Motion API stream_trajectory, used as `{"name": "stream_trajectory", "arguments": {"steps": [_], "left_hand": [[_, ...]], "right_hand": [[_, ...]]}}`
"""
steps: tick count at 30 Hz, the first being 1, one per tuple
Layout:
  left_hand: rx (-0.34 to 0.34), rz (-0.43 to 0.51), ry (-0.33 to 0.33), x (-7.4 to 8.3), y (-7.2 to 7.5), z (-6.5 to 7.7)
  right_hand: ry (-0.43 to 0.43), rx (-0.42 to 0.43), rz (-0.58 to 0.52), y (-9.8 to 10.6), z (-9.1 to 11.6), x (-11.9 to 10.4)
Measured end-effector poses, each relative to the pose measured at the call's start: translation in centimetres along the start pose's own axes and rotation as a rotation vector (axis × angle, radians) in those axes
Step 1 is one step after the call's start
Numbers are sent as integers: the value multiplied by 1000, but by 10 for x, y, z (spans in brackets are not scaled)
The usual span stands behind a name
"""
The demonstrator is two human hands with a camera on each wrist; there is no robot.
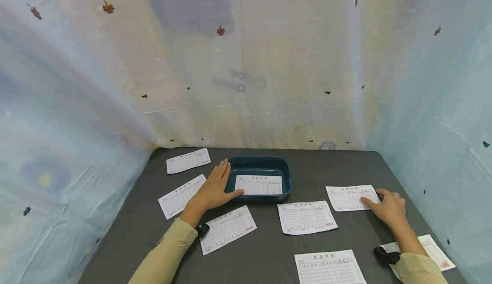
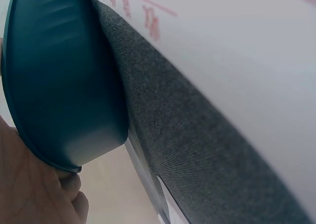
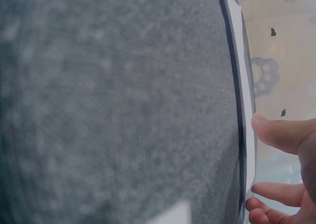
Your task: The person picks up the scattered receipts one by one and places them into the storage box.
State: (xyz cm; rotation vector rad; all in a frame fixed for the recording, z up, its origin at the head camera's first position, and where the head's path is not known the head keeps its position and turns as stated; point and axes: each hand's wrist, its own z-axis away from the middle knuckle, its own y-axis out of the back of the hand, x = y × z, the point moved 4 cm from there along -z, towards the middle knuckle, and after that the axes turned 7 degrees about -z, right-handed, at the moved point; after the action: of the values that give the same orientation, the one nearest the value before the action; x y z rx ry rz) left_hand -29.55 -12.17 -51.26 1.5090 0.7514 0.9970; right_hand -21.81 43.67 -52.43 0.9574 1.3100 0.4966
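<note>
My left hand (image 1: 215, 190) rests along the left side of a dark blue rectangular tray (image 1: 287, 177), fingers extended at its rim and thumb reaching over the near-left corner. In the left wrist view, the tray's outer wall (image 2: 59, 81) stands beside the palm. A white printed slip (image 1: 258, 185) lies inside the tray. At the right, my right hand (image 1: 388, 207) is at another printed slip (image 1: 347, 198), its thumb on top near the right end. The other fingertips are at that slip's right edge; the right wrist view shows a gap between thumb and fingers (image 3: 279, 192).
More printed slips lie around the grey table (image 1: 265, 241): several left of the tray, such as a slip (image 1: 188, 161) at the far left, one slip (image 1: 306, 218) at centre right, and another slip (image 1: 434, 252) under the right forearm. A patterned curtain (image 1: 246, 62) surrounds the table.
</note>
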Motion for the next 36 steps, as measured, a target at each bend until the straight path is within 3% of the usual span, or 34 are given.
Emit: {"name": "stream_trajectory", "arguments": {"steps": [19,27,36], "left_hand": [[8,-10,-4,-2,-2,-1],[13,-6,-11,-2,-2,0],[16,-1,-10,-2,-3,-1]], "right_hand": [[-107,-33,-2,1,-2,1],[-125,29,-68,-2,-2,2],[-83,4,-109,-3,-7,-1]]}}
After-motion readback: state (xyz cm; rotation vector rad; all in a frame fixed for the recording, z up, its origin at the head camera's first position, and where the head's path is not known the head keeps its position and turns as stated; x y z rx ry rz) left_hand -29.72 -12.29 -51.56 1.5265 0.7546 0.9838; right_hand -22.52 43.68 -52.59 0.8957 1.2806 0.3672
